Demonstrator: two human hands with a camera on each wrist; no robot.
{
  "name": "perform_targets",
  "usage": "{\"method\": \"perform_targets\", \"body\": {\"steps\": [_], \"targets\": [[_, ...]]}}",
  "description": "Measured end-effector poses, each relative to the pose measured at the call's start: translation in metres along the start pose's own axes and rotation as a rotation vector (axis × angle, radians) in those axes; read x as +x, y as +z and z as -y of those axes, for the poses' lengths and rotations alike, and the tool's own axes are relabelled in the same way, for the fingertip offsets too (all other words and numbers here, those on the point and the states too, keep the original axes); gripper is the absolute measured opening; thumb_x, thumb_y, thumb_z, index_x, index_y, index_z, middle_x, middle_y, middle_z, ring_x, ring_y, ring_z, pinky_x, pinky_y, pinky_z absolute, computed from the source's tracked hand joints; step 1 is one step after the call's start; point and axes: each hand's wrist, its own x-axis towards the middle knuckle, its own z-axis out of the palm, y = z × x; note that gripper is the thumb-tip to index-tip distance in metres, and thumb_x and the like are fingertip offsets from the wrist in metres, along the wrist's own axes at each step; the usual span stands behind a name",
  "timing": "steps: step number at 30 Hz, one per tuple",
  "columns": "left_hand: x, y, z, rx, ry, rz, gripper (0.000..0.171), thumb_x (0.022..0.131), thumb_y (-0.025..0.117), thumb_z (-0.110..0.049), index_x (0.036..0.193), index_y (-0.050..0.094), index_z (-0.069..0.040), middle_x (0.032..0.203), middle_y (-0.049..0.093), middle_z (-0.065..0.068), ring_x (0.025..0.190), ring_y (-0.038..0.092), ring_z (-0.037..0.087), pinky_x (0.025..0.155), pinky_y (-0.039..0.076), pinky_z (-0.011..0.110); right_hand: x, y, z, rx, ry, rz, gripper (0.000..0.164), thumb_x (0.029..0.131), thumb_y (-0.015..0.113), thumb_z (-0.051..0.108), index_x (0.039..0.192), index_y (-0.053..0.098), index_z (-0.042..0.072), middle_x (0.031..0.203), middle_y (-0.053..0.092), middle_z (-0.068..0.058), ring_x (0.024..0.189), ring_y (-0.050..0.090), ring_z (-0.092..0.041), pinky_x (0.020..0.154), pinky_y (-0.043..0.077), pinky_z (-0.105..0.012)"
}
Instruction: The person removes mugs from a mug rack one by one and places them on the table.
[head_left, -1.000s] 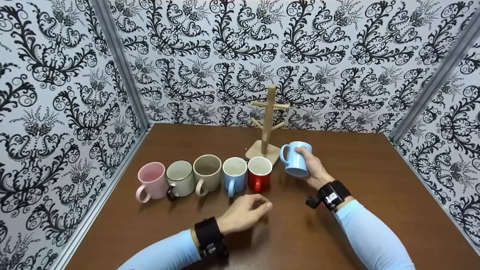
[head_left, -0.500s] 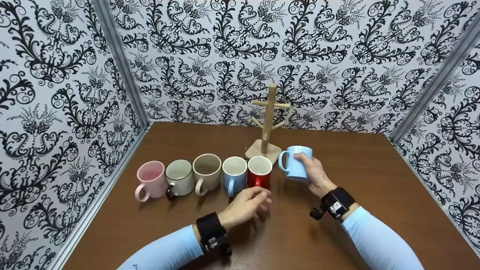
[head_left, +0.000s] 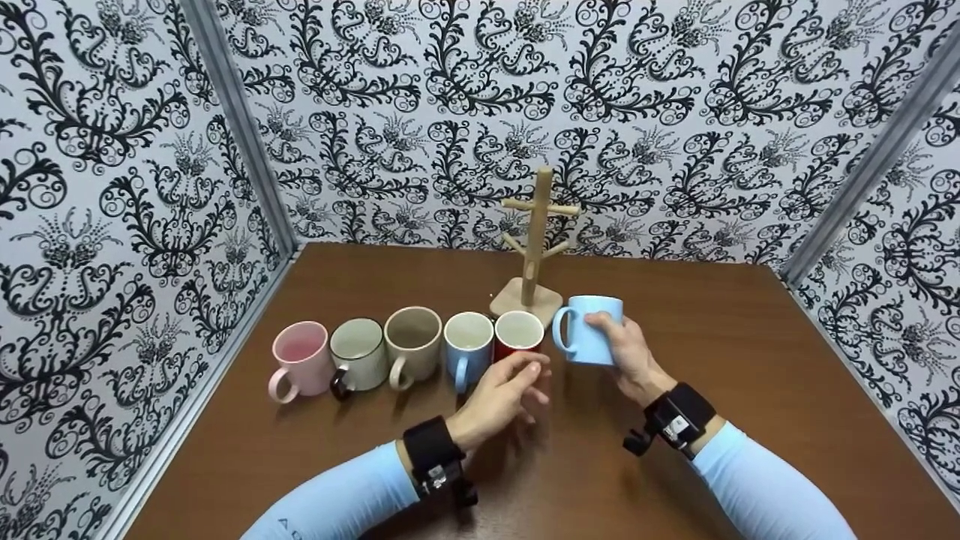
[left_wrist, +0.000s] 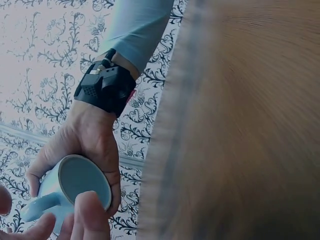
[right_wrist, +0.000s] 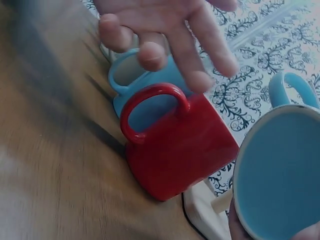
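My right hand (head_left: pixel 634 356) grips a light blue mug (head_left: pixel 594 349) around its side, above the table and right of the mug row. Its handle points left, and its flat blue end shows in the right wrist view. My left hand (head_left: pixel 501 397), holding nothing, hovers before the red mug (right_wrist: pixel 180 147) with fingers loosely bent, partly covering that mug in the head view. In the left wrist view, left fingertips (left_wrist: pixel 91 212) overlap the held mug (left_wrist: pixel 85 177). Left of the red mug stands another blue mug (head_left: pixel 469 349), its handle toward me.
A wooden mug tree (head_left: pixel 536 240) with bare pegs stands behind the red mug. Farther left in the row are a beige mug (head_left: pixel 415 352), a grey-white mug with dark handle (head_left: pixel 364 360) and a pink mug (head_left: pixel 306 364). Patterned walls (head_left: pixel 480 112) enclose the brown table (head_left: pixel 720 337).
My left hand has risen toward the red mug and covers its handle. My right hand has brought the blue mug slightly nearer and turned it, so its side faces me more squarely.
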Motion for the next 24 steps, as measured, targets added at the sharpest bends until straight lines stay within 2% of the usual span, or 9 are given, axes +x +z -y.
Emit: {"method": "perform_targets", "body": {"steps": [3, 7, 10, 15, 17, 20, 24], "targets": [[0.003, 0.005, -0.002, -0.062, 0.007, -0.021, 0.035, 0.113, 0.050, -0.023, 0.136, 0.059, 0.000, 0.126, 0.065, 0.011, 0.086, 0.072, 0.027, 0.058, 0.056, 0.032, -0.003, 0.001, -0.001, -0.006, -0.029, 0.010, 0.054, 0.096, 0.068, 0.021, 0.140, 0.047, -0.003, 0.105, 0.071, -0.011, 0.091, 0.072, -0.022, 0.079, 0.059, -0.033], [0.007, 0.010, -0.004, -0.107, 0.011, -0.038, 0.037, 0.113, 0.048, -0.024, 0.137, 0.058, 0.003, 0.123, 0.064, 0.010, 0.080, 0.071, 0.018, 0.056, 0.055, 0.030, -0.005, -0.001, -0.004, -0.011, -0.055, 0.021, 0.050, 0.096, 0.067, 0.019, 0.138, 0.048, -0.002, 0.105, 0.070, -0.010, 0.091, 0.072, -0.021, 0.078, 0.059, -0.032], [0.011, 0.013, -0.004, -0.133, 0.017, -0.041, 0.037, 0.113, 0.048, -0.024, 0.135, 0.058, 0.004, 0.122, 0.064, 0.011, 0.079, 0.072, 0.019, 0.055, 0.055, 0.030, -0.007, -0.002, -0.004, -0.019, -0.086, 0.037, 0.050, 0.096, 0.066, 0.018, 0.138, 0.048, -0.002, 0.107, 0.069, -0.010, 0.092, 0.071, -0.021, 0.079, 0.058, -0.032], [0.016, 0.017, -0.005, -0.188, 0.014, -0.034, 0.040, 0.113, 0.047, -0.025, 0.137, 0.054, 0.007, 0.130, 0.061, 0.019, 0.078, 0.074, 0.022, 0.055, 0.054, 0.031, -0.012, -0.002, -0.005, -0.048, -0.143, 0.084, 0.046, 0.095, 0.065, 0.014, 0.135, 0.051, -0.003, 0.108, 0.068, -0.011, 0.093, 0.069, -0.022, 0.079, 0.058, -0.032], [0.018, 0.020, -0.006, -0.211, 0.007, -0.031, 0.041, 0.113, 0.047, -0.025, 0.137, 0.054, 0.007, 0.127, 0.062, 0.018, 0.072, 0.073, 0.020, 0.054, 0.054, 0.030, -0.014, -0.002, -0.005, -0.046, -0.154, 0.112, 0.046, 0.094, 0.065, 0.013, 0.135, 0.052, -0.003, 0.109, 0.068, -0.012, 0.093, 0.070, -0.022, 0.080, 0.058, -0.033], [0.019, 0.023, -0.007, -0.246, 0.005, -0.019, 0.039, 0.113, 0.045, -0.025, 0.135, 0.056, 0.006, 0.112, 0.064, 0.009, 0.064, 0.070, 0.016, 0.050, 0.053, 0.029, -0.016, -0.003, -0.006, -0.039, -0.156, 0.158, 0.048, 0.093, 0.064, 0.012, 0.137, 0.050, -0.003, 0.112, 0.069, -0.012, 0.095, 0.071, -0.024, 0.081, 0.059, -0.033], [0.019, 0.026, -0.006, -0.268, 0.005, -0.001, 0.037, 0.114, 0.044, -0.026, 0.130, 0.058, 0.004, 0.100, 0.065, 0.006, 0.057, 0.067, 0.014, 0.048, 0.052, 0.028, -0.016, -0.006, -0.010, -0.029, -0.163, 0.210, 0.051, 0.093, 0.064, 0.013, 0.139, 0.049, -0.003, 0.117, 0.068, -0.012, 0.100, 0.071, -0.025, 0.085, 0.059, -0.034]]}}
